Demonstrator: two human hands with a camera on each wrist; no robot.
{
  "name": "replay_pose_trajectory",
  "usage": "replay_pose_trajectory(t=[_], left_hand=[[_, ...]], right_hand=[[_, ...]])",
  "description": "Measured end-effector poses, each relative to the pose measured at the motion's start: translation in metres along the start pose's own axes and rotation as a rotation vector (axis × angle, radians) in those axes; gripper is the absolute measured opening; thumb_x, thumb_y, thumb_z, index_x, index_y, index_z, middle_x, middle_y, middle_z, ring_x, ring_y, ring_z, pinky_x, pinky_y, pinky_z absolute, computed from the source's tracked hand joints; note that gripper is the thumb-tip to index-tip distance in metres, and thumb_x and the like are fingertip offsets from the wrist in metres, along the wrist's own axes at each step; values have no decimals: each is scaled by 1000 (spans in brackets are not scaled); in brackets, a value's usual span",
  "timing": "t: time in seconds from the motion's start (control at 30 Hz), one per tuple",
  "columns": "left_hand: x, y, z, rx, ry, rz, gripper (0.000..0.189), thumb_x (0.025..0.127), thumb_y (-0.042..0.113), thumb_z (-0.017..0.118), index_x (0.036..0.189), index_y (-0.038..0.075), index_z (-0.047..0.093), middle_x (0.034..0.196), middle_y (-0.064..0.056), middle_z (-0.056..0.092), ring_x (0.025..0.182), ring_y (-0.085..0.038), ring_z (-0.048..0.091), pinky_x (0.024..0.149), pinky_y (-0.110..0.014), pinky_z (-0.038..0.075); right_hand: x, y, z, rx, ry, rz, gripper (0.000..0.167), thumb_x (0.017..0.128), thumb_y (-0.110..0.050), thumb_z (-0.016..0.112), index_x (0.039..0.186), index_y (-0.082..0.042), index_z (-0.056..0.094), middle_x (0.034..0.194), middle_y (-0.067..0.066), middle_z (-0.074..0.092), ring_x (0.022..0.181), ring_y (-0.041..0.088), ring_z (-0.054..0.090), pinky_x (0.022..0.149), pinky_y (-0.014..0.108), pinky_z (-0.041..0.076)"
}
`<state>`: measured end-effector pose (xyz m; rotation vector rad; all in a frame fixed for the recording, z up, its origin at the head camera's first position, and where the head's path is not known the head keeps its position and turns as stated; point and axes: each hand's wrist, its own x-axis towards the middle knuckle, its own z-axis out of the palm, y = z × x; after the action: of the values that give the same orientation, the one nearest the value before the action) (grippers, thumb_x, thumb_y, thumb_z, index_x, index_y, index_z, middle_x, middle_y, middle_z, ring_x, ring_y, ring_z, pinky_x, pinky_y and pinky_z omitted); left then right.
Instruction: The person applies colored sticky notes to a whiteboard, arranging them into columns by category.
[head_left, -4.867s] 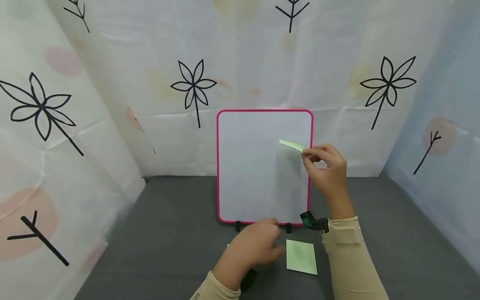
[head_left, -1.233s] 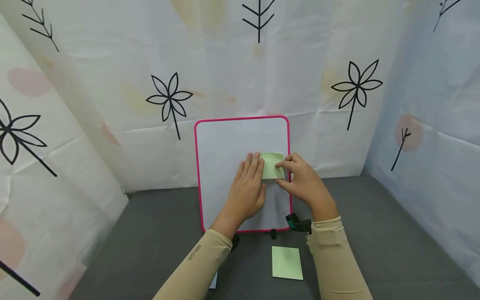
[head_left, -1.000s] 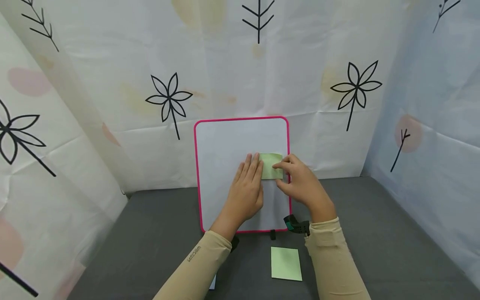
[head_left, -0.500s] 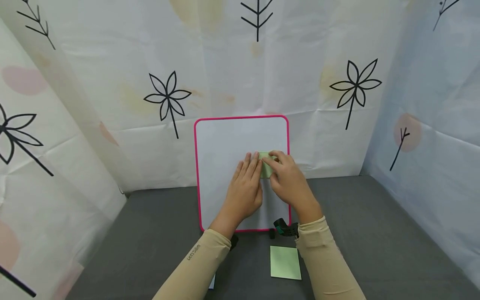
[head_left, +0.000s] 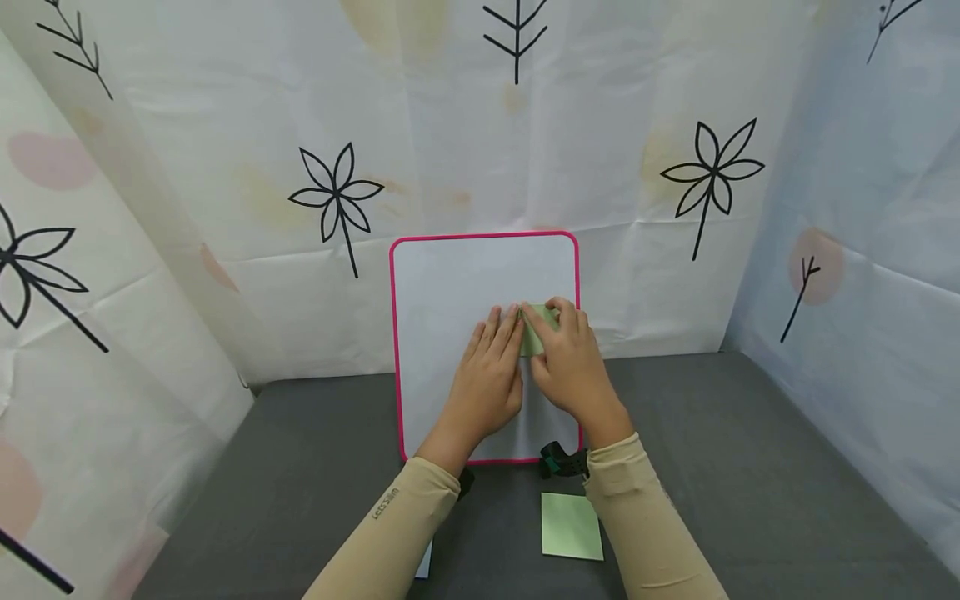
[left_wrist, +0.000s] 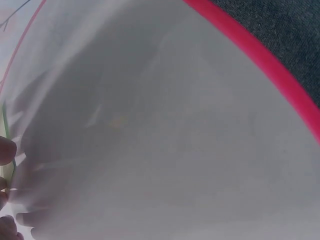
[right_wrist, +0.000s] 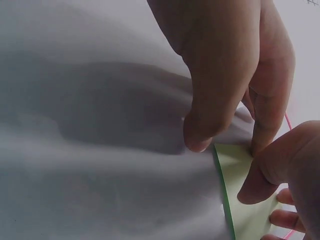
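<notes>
Head view | grey table (head_left: 322,467) | printed walls (head_left: 450,108) | left hand (head_left: 486,379) flat on whiteboard (head_left: 442,292) | right hand (head_left: 573,367) pressing green note (head_left: 531,344)

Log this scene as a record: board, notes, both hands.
Board: white, rectangular, pink-rimmed, standing on the dark grey table
Upper note: pale-green square paper, against the board's right half
Left hand: fingers straight, at the upper note's left edge
Right hand: over the upper note, fingertips against it
Lower note: pale-green square paper, flat on the table, in front of the board
</notes>
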<state>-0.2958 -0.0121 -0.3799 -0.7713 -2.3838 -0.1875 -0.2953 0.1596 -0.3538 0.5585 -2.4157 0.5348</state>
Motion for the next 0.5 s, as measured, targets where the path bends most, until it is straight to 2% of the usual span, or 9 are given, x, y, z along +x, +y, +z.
replay_pose_trajectory(t=[0.23,0.5], left_hand=[[0,-3,1,11,2,3,62,108,19,51,165,2,34,176,-10,24,166,-32,15,134,-49,17],[0,-3,2,16,-6,3,65,106,19,54,165,2,35,176,-10,25,166,-33,15,134,-49,17]], right_hand=[[0,-2,-1,-26,-25,28,72,89,-3,65,159,-15,51,152,26,39,128,45,46,101,61,47],[-1,2,-8,-30,-36,59,70,92,-5,66,159,-16,52,150,26,37,121,45,46,95,58,47]])
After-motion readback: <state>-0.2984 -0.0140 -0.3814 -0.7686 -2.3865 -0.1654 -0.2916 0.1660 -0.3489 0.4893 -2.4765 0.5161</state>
